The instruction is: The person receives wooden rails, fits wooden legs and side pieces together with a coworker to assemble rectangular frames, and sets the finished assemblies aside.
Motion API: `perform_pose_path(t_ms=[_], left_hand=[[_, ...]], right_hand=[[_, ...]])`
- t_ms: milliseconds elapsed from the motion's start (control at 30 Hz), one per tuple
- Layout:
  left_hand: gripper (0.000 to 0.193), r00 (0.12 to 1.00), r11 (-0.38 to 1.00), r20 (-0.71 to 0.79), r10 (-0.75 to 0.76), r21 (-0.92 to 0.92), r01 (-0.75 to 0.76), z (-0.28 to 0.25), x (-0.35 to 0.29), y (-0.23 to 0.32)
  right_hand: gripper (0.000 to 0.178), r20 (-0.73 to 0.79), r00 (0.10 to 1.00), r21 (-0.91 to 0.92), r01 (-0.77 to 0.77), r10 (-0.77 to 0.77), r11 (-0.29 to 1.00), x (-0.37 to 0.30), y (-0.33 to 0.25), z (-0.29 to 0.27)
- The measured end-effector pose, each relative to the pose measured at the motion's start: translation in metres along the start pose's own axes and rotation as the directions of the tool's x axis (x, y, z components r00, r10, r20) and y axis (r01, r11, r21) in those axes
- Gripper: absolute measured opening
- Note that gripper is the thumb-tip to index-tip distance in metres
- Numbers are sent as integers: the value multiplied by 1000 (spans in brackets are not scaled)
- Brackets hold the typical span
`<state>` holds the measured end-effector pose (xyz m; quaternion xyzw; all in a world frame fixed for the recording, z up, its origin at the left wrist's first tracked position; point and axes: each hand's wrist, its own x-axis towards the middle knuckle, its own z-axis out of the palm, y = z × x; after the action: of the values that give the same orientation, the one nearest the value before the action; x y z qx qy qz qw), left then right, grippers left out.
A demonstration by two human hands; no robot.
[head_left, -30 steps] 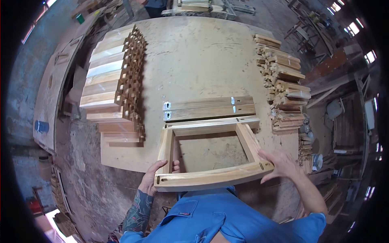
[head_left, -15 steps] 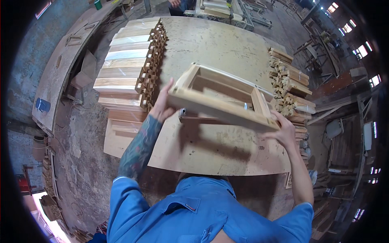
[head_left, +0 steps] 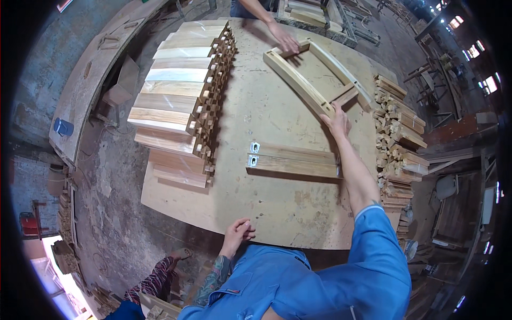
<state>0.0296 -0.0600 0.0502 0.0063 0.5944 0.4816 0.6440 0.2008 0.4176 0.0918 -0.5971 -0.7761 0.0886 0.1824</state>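
Observation:
A rectangular wooden frame [head_left: 297, 81] extends over the far right part of the table. My right hand [head_left: 337, 122] grips its near corner, arm stretched forward. A co-worker's hand [head_left: 284, 38] touches the frame's far left end. My left hand [head_left: 238, 234] is drawn back at the table's near edge, fingers curled in, with nothing visible in them. Between my hands and the frame lie two wooden rails [head_left: 293, 161] side by side, a metal fitting on the left end of each. My right forearm passes over their right ends.
Tall stacks of slatted wooden panels [head_left: 173, 88] stand on the table's [head_left: 256, 213] left side. Bundled wooden sticks [head_left: 400, 125] are piled along its right edge. A long bench [head_left: 80, 90] holding a blue bucket [head_left: 63, 127] runs at left. Another person's foot [head_left: 181, 254] shows at lower left.
The frame has moved away from me to the far side of the table, uncovering the two rails. My left hand let go and came back; a co-worker's hand has reached the frame.

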Motion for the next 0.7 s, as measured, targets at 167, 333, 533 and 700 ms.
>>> perform_pose_path(t_ms=[167,333,533,700], left_hand=[[33,996,998,-69,-55,12,56,-5,1,-1],[36,997,989,-69,22,-143,-32,7,12,5],[56,682,593,-58,729,551,-587,29,121,106],[63,907,890,44,419,178,-420,62,160,150]], right_hand=[[57,70,994,2,-79,79,997,14,-14,32],[49,-42,997,77,65,-62,995,0,25,-7],[64,73,858,131,-514,509,848,-91,148,-58],[72,294,880,658,-469,373,589,-163,165,-30]])
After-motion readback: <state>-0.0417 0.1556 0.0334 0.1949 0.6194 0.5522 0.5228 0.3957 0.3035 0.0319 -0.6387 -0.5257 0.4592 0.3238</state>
